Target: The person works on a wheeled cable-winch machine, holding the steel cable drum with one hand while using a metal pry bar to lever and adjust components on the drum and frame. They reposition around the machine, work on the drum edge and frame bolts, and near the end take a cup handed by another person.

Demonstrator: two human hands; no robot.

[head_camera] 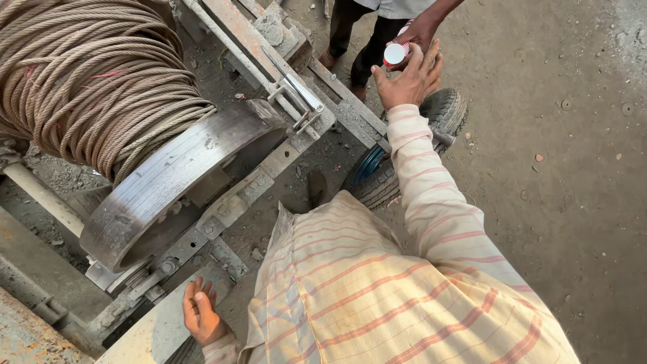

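The right hand (408,81) reaches out, fingers spread, to a can (395,54) another person's hand (421,30) offers. The left hand (201,313) lies flat and released on the frame (151,330), bracing.

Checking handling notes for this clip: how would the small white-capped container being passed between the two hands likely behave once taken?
The small container looks light: the other person's hand holds it by the fingertips alone. Its round white cap suggests it could roll if laid on its side. The right hand reaches open beneath it; the left hand rests on the machine frame.
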